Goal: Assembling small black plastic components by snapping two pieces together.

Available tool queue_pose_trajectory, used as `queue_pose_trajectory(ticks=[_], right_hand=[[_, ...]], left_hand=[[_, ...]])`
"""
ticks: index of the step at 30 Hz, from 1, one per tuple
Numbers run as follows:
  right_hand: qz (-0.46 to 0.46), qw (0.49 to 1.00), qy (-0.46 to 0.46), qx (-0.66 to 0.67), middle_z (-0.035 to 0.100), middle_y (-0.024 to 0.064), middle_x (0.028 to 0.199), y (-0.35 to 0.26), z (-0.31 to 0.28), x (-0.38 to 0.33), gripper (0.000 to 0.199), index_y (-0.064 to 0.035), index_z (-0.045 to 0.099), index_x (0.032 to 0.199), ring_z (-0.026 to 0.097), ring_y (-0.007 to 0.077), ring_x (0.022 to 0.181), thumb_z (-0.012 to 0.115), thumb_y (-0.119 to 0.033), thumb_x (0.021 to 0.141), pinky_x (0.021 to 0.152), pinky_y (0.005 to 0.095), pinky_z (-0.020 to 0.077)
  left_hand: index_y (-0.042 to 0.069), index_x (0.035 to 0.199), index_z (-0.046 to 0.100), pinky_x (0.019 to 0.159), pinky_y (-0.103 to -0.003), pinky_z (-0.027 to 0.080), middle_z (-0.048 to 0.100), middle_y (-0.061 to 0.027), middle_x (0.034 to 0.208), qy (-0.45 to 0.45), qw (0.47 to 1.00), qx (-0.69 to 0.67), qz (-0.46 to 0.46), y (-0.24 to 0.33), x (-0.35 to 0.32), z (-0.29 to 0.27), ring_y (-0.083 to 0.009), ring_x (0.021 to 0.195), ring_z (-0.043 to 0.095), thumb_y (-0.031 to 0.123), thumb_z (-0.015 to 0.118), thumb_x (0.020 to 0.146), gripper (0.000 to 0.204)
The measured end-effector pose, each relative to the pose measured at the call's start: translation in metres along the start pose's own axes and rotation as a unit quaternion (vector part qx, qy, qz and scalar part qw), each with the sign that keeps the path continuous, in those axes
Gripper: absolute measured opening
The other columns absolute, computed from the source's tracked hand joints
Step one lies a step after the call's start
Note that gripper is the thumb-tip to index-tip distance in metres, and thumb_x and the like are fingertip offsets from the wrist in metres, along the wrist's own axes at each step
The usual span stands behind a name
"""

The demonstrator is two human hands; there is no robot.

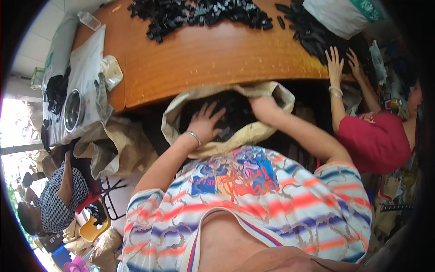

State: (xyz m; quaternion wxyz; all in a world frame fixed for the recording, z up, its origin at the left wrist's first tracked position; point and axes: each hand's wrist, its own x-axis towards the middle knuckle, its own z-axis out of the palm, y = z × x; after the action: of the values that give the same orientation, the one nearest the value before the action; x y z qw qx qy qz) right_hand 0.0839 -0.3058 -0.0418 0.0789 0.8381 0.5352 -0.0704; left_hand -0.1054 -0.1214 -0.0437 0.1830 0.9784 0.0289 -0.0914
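Observation:
A tan woven sack (pixel 171 115) stands open in front of me, against the near edge of the table. Small dark pieces (pixel 235 111) lie inside it, too shaded to tell their kind. My left hand (pixel 206 122), with a silver bangle on the wrist, is over the left part of the mouth, fingers spread and nothing held. At the right part of the opening, close to the rim, my right hand (pixel 267 110) is closed. Its fingertips are hidden and slightly blurred, so what they hold cannot be seen.
Small black parts (pixel 195 16) are heaped across the far side of the wooden table (pixel 181 59). Longer black pieces (pixel 312 34) and a white bag (pixel 337 18) lie far right, by a co-worker's hands (pixel 335 68). A metal bowl (pixel 73 110) and another sack (pixel 129 143) are left.

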Motion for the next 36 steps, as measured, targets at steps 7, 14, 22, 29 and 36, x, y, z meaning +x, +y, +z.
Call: queue_pose_trajectory(ticks=[7, 14, 22, 29, 36], right_hand=[[-0.086, 0.94, 0.017, 0.33, 0.068, 0.0139, 0.086, -0.017, -0.079, -0.004, 0.028, -0.0053, 0.067, 0.105, 0.066, 0.0329, 0.081, 0.068, -0.02, 0.081, 0.072, 0.0388, 0.0525], [0.07, 0.88, 0.399, 0.247, 0.064, 0.0128, 0.102, 0.092, -0.096, 0.111, 0.018, -0.0057, 0.067, 0.097, 0.06, 0.0308, 0.098, 0.066, -0.015, 0.081, 0.084, 0.0389, 0.0493], [0.244, 0.895, 0.302, 0.218, 0.037, 0.0177, 0.143, 0.142, -0.068, 0.216, 0.068, -0.016, 0.049, 0.136, 0.033, 0.038, 0.132, 0.066, -0.051, 0.08, 0.107, 0.0514, 0.0302], [0.186, 0.879, 0.379, 0.223, 0.041, 0.0196, 0.136, 0.112, -0.054, 0.223, 0.062, -0.0183, 0.051, 0.132, 0.038, 0.0373, 0.128, 0.068, -0.044, 0.078, 0.104, 0.053, 0.0311], [0.092, 0.865, 0.406, 0.281, 0.037, 0.0192, 0.139, 0.07, -0.059, 0.225, 0.063, -0.0137, 0.049, 0.132, 0.037, 0.038, 0.129, 0.07, -0.038, 0.078, 0.102, 0.0508, 0.0351]], left_hand=[[0.021, 0.137, 0.047, 0.099, -0.049, 0.042, 0.04, -0.0112, 0.144, -0.028, 1.0, -0.011, 0.002, -0.002, 0.007, -0.032, -0.0374, 0.129, 0.04, 0.024, 0.072, 0.077, 0.065], [0.006, 0.096, 0.066, 0.069, -0.035, 0.052, 0.066, -0.0135, 0.088, 0.333, 0.911, -0.22, 0.102, -0.043, 0.025, -0.113, -0.0316, 0.08, 0.065, 0.001, 0.063, 0.08, 0.017], [0.01, 0.136, 0.044, 0.108, -0.043, 0.032, 0.047, -0.019, 0.134, 0.403, 0.905, 0.022, -0.136, -0.228, 0.125, -0.134, -0.0364, 0.128, 0.039, 0.027, 0.072, 0.077, 0.068], [0.011, 0.125, 0.054, 0.109, -0.044, 0.033, 0.042, -0.0195, 0.137, 0.435, 0.892, 0.024, -0.121, -0.209, 0.176, -0.121, -0.0388, 0.129, 0.037, 0.023, 0.072, 0.076, 0.054], [0.009, 0.122, 0.054, 0.107, -0.044, 0.034, 0.045, -0.0194, 0.133, 0.417, 0.906, -0.035, -0.059, -0.125, 0.149, -0.104, -0.0396, 0.124, 0.04, 0.015, 0.071, 0.076, 0.049]])
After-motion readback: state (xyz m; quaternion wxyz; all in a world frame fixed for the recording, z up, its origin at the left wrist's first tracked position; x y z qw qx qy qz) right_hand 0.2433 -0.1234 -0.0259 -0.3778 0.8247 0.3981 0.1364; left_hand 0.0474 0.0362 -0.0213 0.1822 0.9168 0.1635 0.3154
